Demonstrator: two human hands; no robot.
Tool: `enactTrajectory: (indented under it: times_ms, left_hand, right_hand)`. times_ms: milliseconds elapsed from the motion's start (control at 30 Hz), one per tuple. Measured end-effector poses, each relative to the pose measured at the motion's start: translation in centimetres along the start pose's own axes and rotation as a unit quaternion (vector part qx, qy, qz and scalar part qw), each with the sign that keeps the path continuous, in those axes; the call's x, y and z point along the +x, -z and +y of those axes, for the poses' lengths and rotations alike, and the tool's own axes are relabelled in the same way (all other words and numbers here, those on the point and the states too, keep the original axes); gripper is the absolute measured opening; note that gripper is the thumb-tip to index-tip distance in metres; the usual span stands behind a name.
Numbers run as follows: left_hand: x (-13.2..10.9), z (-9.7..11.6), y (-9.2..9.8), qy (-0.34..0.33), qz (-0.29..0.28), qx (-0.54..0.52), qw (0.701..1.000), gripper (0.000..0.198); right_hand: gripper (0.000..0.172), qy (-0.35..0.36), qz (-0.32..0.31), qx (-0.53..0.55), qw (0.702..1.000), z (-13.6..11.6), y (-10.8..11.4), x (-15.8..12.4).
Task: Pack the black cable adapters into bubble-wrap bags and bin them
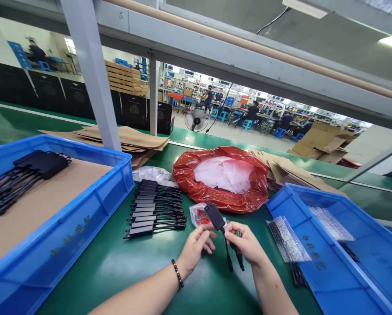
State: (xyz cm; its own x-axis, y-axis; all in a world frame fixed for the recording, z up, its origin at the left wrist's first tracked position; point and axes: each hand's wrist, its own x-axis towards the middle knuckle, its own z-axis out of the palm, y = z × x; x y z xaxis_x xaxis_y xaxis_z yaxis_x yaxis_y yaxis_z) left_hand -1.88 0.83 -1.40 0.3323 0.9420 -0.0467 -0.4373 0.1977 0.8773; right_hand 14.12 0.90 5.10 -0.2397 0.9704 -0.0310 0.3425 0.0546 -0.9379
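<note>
Both my hands hold one small black adapter with two short cables hanging below it, above the green table. My left hand, with a bead bracelet on its wrist, pinches the adapter's lower end. My right hand grips the cables just under it. A small clear bag with red print lies right behind the adapter. A row of several identical black adapters lies on the table to the left of my hands.
A blue crate at left holds cardboard and more black adapters. A blue crate at right holds bubble-wrap bags. A red bag of clear bags sits behind. Flat cardboard lies beyond. People work far off.
</note>
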Motion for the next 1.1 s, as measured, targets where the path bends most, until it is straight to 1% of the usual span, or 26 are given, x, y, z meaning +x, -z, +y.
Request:
enactTrajectory:
  times_ms: [33,100,200,333,467,533,600,633,700,767,833,933,1100]
  left_hand:
    - [0.2,0.0,0.1,-0.009,0.014,0.001,1.000,0.042]
    - [0.4,0.1,0.2,-0.001,0.030,0.012,0.999,0.040]
    - [0.6,0.1,0.2,0.019,0.050,0.021,0.998,0.038]
    - [0.5,0.1,0.0,0.023,0.062,0.032,0.997,0.037]
    - [0.4,0.0,0.0,0.029,0.048,0.020,0.998,0.039]
    - [0.3,0.0,-0.1,0.042,0.038,-0.019,0.998,0.042]
    - [0.2,0.1,-0.1,0.074,0.034,-0.081,0.993,0.048]
    - [0.1,0.1,-0.2,0.095,0.032,-0.113,0.989,0.051]
    - [0.0,0.3,-0.3,0.139,0.020,-0.159,0.977,0.052]
    - [-0.1,0.4,-0.4,0.174,-0.003,-0.177,0.969,0.051]
    - [-0.2,0.5,-0.6,0.202,-0.025,-0.180,0.962,0.050]
    - [-0.3,0.3,-0.7,0.218,-0.036,-0.172,0.960,0.047]
    - [-0.4,-0.1,-0.8,0.194,-0.029,-0.151,0.969,0.046]
  right_hand:
    - [0.025,-0.015,-0.010,0.010,1.000,0.7,-0.2,-0.1]
    - [0.020,-0.025,-0.036,0.012,0.999,1.7,-0.9,-0.2]
    - [0.012,-0.019,-0.071,-0.011,0.997,2.1,-1.7,0.0]
    - [0.016,-0.010,-0.110,-0.059,0.992,2.2,-1.7,0.0]
    - [0.014,-0.014,-0.101,-0.082,0.991,2.5,-2.0,-0.3]
    - [0.013,-0.007,-0.097,-0.085,0.992,2.4,-2.3,-0.6]
    - [0.013,0.005,-0.076,-0.099,0.992,2.1,-2.2,-0.7]
    - [0.012,0.012,-0.052,-0.111,0.992,1.9,-2.1,-0.8]
    - [0.015,0.035,0.014,-0.145,0.989,1.7,-1.6,-0.9]
    - [0.016,0.066,0.080,-0.192,0.976,1.8,-1.2,-0.8]
    - [0.018,0.092,0.124,-0.249,0.956,2.1,-1.3,-0.7]
    - [0.028,0.124,0.151,-0.335,0.922,2.7,-2.0,-0.5]
    - [0.035,0.176,0.169,-0.420,0.874,3.1,-3.3,-0.2]
